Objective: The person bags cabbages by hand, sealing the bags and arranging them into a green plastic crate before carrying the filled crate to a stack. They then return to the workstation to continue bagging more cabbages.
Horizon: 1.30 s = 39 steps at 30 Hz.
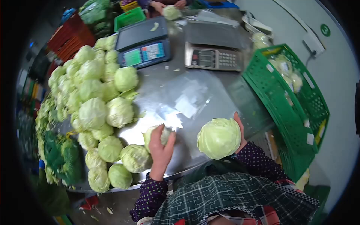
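A round pale green cabbage [219,138] rests in my right hand [240,132], with my fingers along its right side and the rest of that hand hidden behind it. My left hand [162,148] is over another cabbage [147,135] at the edge of the pile, its thumb and fingers apart and curved. Part of that cabbage shows between thumb and fingers and part to their left. Beside this hand lies a leafy cabbage [135,158]. A clear plastic sheet [187,103] is spread on the metal table [180,153] in front of me.
A large heap of cabbages [92,90] fills the table's left side. Two scales, one dark blue [144,43] and one silver [213,47], stand at the back. A green crate [277,95] with wrapped produce is on the right. Across the table, another person's hands [158,6] are near a cabbage.
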Each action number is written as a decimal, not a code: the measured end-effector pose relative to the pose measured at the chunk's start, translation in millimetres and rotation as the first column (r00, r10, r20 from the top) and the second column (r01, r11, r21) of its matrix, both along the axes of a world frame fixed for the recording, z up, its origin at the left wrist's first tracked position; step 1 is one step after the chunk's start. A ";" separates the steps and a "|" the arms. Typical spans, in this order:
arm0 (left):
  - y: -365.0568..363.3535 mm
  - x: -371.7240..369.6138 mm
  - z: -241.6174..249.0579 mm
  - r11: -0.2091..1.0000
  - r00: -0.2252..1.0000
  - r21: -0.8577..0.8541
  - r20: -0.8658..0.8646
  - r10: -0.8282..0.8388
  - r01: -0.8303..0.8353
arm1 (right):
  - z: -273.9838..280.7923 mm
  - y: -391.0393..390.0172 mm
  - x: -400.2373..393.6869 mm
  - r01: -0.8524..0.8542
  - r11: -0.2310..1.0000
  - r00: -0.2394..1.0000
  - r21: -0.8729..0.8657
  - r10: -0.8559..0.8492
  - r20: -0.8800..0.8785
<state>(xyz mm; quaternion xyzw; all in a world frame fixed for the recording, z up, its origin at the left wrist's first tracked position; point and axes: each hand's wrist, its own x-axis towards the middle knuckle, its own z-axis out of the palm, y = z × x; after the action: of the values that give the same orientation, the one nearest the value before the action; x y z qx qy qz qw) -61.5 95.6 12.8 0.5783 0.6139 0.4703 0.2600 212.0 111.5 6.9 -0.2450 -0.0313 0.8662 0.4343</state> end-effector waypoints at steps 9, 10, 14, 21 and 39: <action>24.7 103.9 -107.9 0.765 0.516 -0.153 -0.654 -0.553 0.625 | 5.8 -60.4 91.7 0.248 0.958 0.966 0.145 -0.233 -0.114; 28.7 104.0 -96.3 0.778 0.501 -0.098 -0.714 -0.490 0.621 | -1.9 -67.5 105.4 0.259 0.952 0.966 0.162 -0.253 -0.057; 28.3 133.9 -90.0 0.772 0.603 -0.039 -0.599 -0.526 0.635 | -21.1 -92.0 126.3 0.388 0.920 0.919 -0.063 -0.380 0.102; 46.9 138.4 -109.6 0.832 0.606 -0.071 -0.651 -0.456 0.550 | -29.7 -45.7 116.7 0.261 0.957 0.960 -0.129 -0.243 0.141; 10.6 133.5 -0.7 0.858 0.668 -0.200 -0.553 -0.498 0.473 | -44.3 15.5 81.4 -0.147 0.989 0.985 -0.034 0.149 0.083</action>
<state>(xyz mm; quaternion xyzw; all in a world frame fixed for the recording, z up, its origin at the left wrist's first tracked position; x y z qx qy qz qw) 72.0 106.3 12.1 0.8310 0.4964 0.1697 0.1847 293.3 127.0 -37.4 -0.2847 -0.0561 0.8852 0.3637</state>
